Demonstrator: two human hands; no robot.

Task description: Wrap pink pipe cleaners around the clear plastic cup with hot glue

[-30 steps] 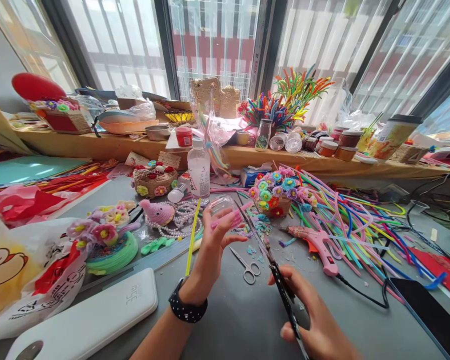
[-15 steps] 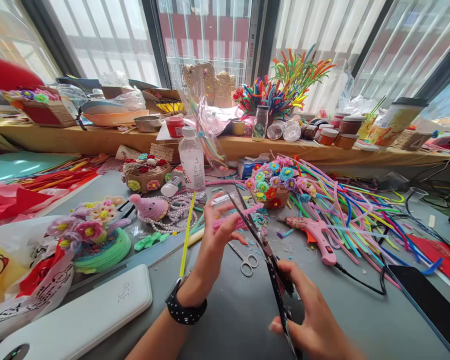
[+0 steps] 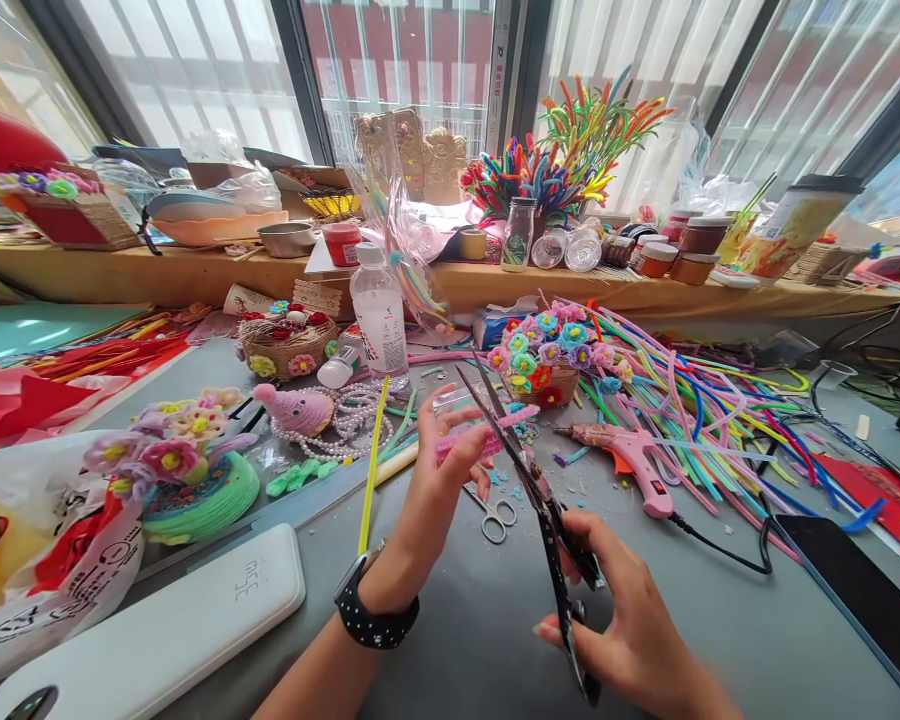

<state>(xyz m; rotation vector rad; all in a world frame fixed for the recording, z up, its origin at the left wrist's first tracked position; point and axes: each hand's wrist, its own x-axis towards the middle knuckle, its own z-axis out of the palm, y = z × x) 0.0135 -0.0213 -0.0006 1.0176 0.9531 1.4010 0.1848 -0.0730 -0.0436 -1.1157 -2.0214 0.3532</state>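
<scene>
My left hand (image 3: 439,475), with a black dotted watch strap on its wrist, pinches a fuzzy pink pipe cleaner (image 3: 521,415) between thumb and fingers. The pink piece sticks out to the right, between the parted blades of large black scissors (image 3: 526,470). My right hand (image 3: 622,600) holds the scissors by their handles, which are spread apart. Just right of my left hand, small silver scissors (image 3: 497,519) lie on the grey table. A yellow strip (image 3: 373,465) stands out behind my left wrist.
A pink glue gun (image 3: 630,455) and a heap of coloured pipe cleaners (image 3: 690,400) lie to the right, with a phone (image 3: 855,600) nearer. At left are a white power bank (image 3: 165,620) and a green flower piece (image 3: 210,500). A bottle (image 3: 380,320) stands behind.
The view has shifted slightly. My left hand has come a little closer to the black scissors, and the pink pipe cleaner reaches further right past the blades.
</scene>
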